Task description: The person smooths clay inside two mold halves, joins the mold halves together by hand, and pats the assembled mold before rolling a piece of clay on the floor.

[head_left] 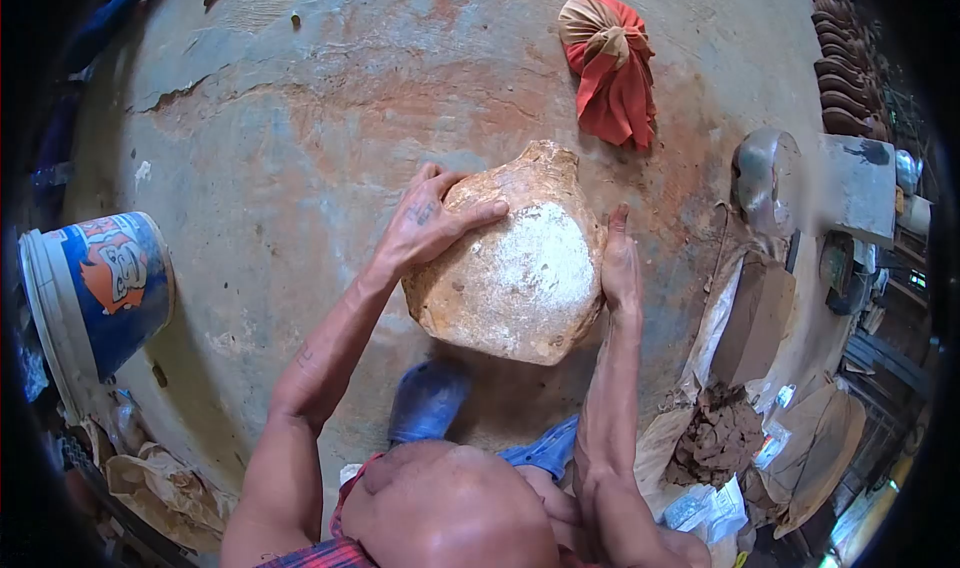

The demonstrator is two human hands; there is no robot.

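Note:
A heavy-looking, stone-like block is held in front of me, over the floor. It is tan and rough, with a round white powdery patch facing up and a narrow neck at its far end. My left hand grips its upper left side, the thumb lying across the top. On the right edge, my right hand presses with its thumb pointing up; its other fingers are hidden. Beyond the block, a knotted red and beige cloth bundle rests on the floor.
A blue and white bucket stands at left. To the right are a brown slab, a crumbled clay-like heap, a round metal vessel and a grey block. Curved brown pieces line the far right.

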